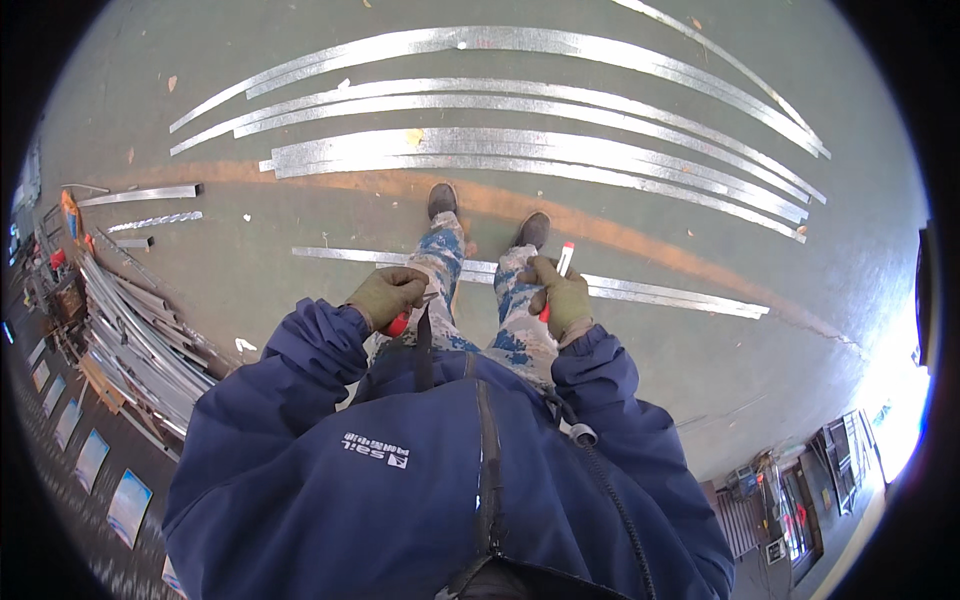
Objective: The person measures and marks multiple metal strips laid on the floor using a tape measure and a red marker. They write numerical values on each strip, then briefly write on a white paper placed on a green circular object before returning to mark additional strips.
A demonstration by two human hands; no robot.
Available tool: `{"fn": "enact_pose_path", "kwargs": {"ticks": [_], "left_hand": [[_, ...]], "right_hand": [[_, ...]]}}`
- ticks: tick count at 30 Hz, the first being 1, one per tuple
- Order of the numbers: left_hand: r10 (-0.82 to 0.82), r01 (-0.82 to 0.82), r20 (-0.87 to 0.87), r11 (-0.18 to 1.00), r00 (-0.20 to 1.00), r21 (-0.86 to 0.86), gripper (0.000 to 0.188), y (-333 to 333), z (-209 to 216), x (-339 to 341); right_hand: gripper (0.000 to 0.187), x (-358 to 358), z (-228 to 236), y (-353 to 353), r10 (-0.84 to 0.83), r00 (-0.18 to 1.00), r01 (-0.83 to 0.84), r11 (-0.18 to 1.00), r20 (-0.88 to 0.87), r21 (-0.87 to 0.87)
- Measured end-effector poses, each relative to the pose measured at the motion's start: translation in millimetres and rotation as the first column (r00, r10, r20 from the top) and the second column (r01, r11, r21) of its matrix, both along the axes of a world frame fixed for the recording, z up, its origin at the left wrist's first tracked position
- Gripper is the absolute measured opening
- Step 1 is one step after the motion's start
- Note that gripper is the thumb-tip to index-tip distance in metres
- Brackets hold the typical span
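My left hand [388, 297], in an olive work glove, is closed in front of my waist. It grips a small red object [397, 325], mostly hidden by the palm; a short grey tip [430, 297] shows by the fingertips. A dark strap [424, 345] hangs just below this hand. My right hand [566, 300], gloved alike, is closed around a white marker pen [565, 262] with a red end, tilted upward. Another bit of red shows at the lower side of that hand. Both hands are apart, above my camouflage trousers.
Long flat metal strips [540, 143] lie in rows on the green floor ahead. Thinner strips [640, 290] lie beneath my hands, by my shoes [533, 230]. Metal profiles [140, 330] are piled at the left. Racks and equipment [775, 510] stand at the lower right.
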State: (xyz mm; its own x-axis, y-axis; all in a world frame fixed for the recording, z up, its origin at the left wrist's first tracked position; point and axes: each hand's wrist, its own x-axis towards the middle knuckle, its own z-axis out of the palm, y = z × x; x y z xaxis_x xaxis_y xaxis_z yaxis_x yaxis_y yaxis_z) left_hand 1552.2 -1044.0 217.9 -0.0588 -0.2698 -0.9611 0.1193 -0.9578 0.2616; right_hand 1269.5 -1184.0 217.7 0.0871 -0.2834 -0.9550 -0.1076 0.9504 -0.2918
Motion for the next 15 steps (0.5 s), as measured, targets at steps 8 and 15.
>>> {"fn": "enact_pose_path", "kwargs": {"ticks": [8,15], "left_hand": [[-0.063,0.062,-0.010,0.997,0.998,-0.049,0.031,-19.4,-21.2,-70.9],[-0.065,0.063,-0.046,0.997,0.997,-0.048,0.023,-29.3,-27.4,-84.7]], "right_hand": [[0.035,-48.6,-44.1,-21.8,-0.023,0.998,0.025,0.999,-0.051,0.040],[0.035,-71.5,-75.8,-33.7,-0.006,0.998,0.010,0.998,-0.063,0.055]]}}
